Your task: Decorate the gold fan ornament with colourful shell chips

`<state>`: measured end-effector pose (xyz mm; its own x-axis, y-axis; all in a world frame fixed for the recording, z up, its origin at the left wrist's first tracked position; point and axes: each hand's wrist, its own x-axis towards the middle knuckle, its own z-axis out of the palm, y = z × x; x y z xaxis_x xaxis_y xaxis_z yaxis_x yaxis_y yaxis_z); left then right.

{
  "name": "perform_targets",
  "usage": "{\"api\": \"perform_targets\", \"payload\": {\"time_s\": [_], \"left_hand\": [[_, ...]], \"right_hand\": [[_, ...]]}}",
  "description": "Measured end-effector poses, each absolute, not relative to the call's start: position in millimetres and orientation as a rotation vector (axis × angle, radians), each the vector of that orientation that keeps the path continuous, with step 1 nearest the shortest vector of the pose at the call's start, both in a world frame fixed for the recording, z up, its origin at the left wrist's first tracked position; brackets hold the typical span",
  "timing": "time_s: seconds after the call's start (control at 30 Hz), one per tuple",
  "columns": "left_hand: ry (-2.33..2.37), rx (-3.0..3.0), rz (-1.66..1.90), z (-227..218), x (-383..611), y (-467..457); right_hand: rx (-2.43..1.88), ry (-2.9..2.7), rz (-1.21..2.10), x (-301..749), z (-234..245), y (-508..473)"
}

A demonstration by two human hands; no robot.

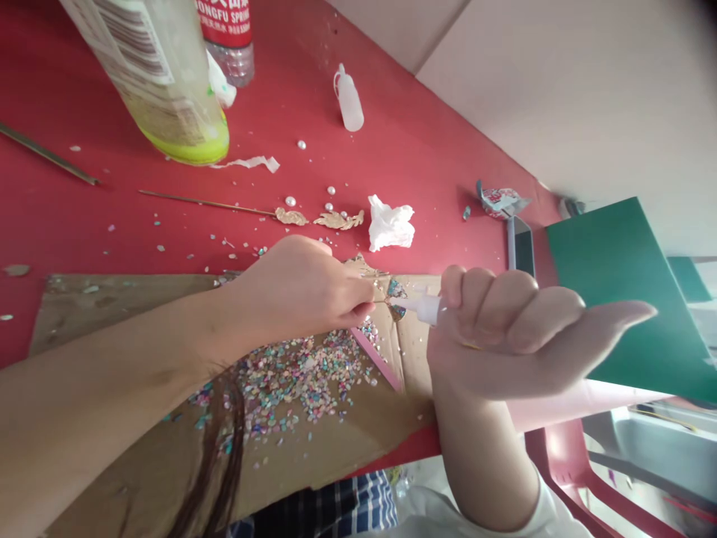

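My left hand (330, 288) is closed in a pinch above the cardboard, its fingertips at the thin wire stem of a small glittery ornament (398, 299) with blue-green chips on it. My right hand (498, 321) wraps around a small white glue bottle (429, 308), most of it hidden in the palm. The bottle's nozzle points left and meets or nearly meets the ornament; I cannot tell if they touch. Below my left hand, a heap of coloured stone chips (302, 381) covers part of the cardboard sheet (364, 441). A pink strip (376, 360) lies at the heap's edge.
A large bottle with a yellow-green base (190, 146) and a water bottle (232, 52) stand at the back left. On the red table (426, 164) lie a small white squeeze bottle (350, 104), crumpled tissue (390, 224), leaf-shaped hairpin (291, 217), pearls (290, 201) and a torn wrapper (501, 202).
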<state>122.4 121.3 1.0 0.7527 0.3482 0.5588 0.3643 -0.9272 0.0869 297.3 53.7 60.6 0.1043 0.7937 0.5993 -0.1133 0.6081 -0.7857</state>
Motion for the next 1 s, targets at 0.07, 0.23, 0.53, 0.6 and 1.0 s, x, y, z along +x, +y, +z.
{"api": "perform_targets", "payload": {"time_s": [0.07,0.23,0.53,0.6,1.0], "left_hand": [[-0.570,-2.907,-0.934,1.5,122.1,121.5],[-0.557,-2.939,-0.899,2.8,119.3,122.1],[-0.534,-2.876,-1.047,3.8,119.0,123.6],[-0.542,-2.872,-1.048,3.6,119.2,124.2],[-0.669,-2.720,-1.105,7.5,117.0,128.1]], "right_hand": [[-0.658,-1.255,0.732,298.4,59.5,55.7],[-0.677,-1.089,0.755,296.2,57.3,58.4],[-0.691,-0.541,0.991,311.2,55.6,66.4],[-0.653,-0.443,1.040,315.0,54.3,68.2],[-0.550,-0.345,1.254,331.4,38.6,76.0]]}}
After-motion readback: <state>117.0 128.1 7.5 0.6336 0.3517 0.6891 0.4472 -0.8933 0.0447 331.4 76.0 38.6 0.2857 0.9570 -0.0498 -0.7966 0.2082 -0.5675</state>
